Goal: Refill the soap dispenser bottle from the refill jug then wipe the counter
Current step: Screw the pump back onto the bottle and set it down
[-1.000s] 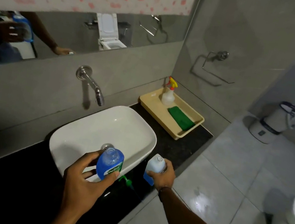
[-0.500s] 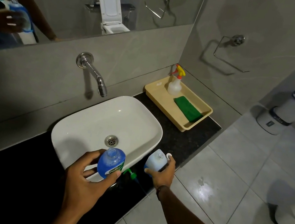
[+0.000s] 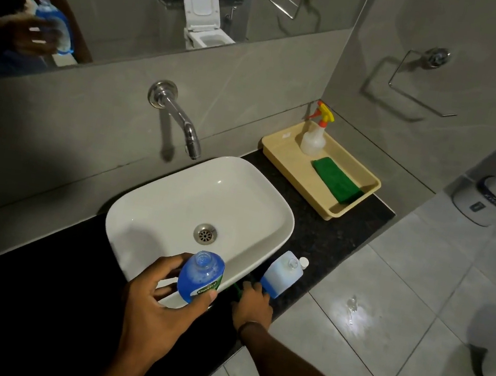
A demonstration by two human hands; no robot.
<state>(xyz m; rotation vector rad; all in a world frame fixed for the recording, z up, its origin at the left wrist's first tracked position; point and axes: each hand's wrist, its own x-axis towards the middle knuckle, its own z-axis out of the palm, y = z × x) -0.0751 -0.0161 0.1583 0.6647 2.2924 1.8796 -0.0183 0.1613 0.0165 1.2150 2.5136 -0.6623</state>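
Note:
My left hand (image 3: 153, 303) grips the blue soap dispenser bottle (image 3: 201, 275) upright over the front rim of the white sink (image 3: 170, 207); its neck is open, with no pump on it. The refill jug (image 3: 282, 276) stands uncapped on the black counter (image 3: 324, 234), right of the sink, with blue liquid low inside. Its white cap (image 3: 304, 261) lies just behind it. My right hand (image 3: 252, 304) is down on the counter beside the jug, fingers curled onto the green pump head (image 3: 237, 290), which it mostly hides.
A beige tray (image 3: 280, 147) at the counter's far right holds a spray bottle (image 3: 313, 139) and a folded green cloth (image 3: 336, 180). The wall tap (image 3: 185, 123) reaches over the sink. The counter's front edge drops to grey floor tiles (image 3: 384, 311).
My right hand has let go of the refill jug, which now stands on the counter, and has dropped to the green pump head. The left hand keeps holding the blue bottle.

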